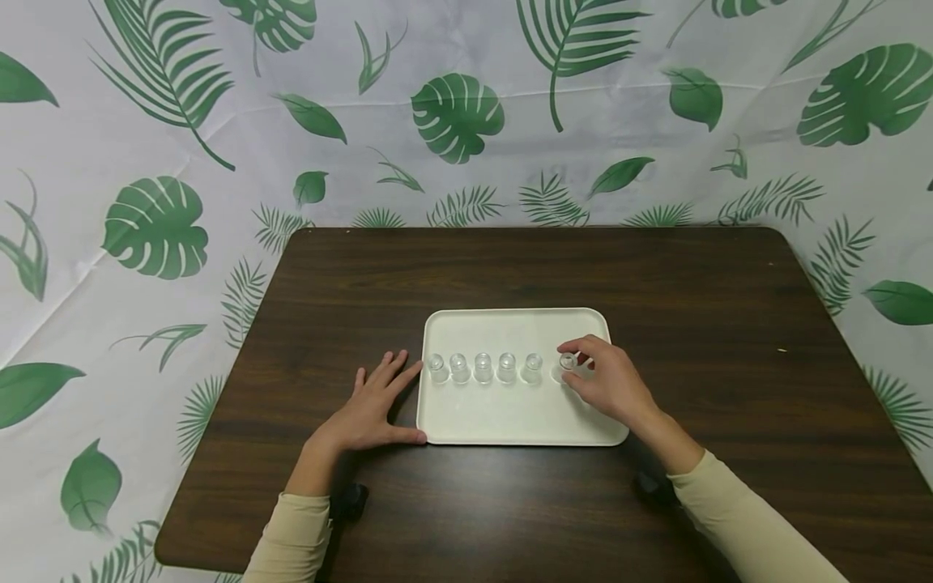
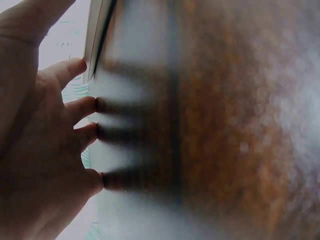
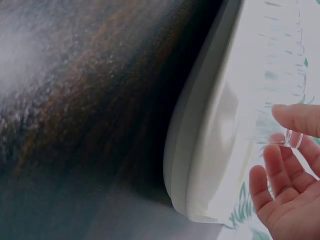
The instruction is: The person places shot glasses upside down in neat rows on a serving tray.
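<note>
A white rectangular tray (image 1: 510, 414) lies on the table, with several small clear glass jars (image 1: 483, 368) standing upright in a row across it. At the row's right end, set off by a wider gap, is another small glass jar (image 1: 568, 363). My right hand (image 1: 614, 382) pinches it by its upper part between thumb and fingers; in the right wrist view its clear rim (image 3: 293, 139) shows between them. My left hand (image 1: 367, 414) is spread flat-fingered at the tray's left side, thumb and index finger at its edge. In the left wrist view its other fingertips (image 2: 90, 132) meet the tabletop.
The dark wood table (image 1: 437, 271) extends around the tray on all sides. Behind it and at its sides hangs a white cloth with green leaf prints (image 1: 457, 117). The tray has a low raised rim (image 3: 200, 145).
</note>
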The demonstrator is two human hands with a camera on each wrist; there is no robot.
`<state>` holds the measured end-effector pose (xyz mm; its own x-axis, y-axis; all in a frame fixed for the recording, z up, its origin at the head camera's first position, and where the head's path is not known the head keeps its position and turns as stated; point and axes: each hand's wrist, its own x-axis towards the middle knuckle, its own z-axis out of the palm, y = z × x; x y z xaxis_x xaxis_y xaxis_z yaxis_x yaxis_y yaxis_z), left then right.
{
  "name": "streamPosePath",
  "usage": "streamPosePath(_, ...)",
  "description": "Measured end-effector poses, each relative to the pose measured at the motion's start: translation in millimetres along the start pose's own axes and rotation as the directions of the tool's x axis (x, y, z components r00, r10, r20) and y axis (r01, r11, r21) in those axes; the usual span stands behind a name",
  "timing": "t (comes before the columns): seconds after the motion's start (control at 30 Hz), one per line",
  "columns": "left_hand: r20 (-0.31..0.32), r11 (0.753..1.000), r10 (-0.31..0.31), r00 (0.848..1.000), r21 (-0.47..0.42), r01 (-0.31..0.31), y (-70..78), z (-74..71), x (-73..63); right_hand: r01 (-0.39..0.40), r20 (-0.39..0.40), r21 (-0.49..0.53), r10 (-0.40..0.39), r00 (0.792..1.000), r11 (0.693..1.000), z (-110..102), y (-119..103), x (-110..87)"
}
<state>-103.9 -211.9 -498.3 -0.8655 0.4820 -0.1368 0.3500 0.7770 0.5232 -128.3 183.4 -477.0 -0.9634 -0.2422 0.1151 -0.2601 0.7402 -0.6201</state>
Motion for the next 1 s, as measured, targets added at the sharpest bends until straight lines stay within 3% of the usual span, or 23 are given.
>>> streamPosePath(0.6, 0.002, 1.000, 0.010, 1.000, 0.003, -0.010, 0.1, 0.6, 1.8, -0.004, 0.041, 0.003, 0.003, 0.999, 1.000, -6.1, 0.4, 0.3)
streamPosePath(0.83, 0.011, 1.000, 0.006, 1.000, 0.003, -0.006, 0.3, -2.1, 1.9, -0.031, 0.082, 0.037, 0.028, 0.996, 0.999, -24.1, 5.3, -1.8)
streamPosePath(1.0, 0.017, 1.000, 0.009, 1.000, -0.001, -0.009, -0.3, -5.4, 2.0, 0.007, 0.106, 0.054, -0.013, 0.994, 0.999, -46.5, 13.6, -2.2)
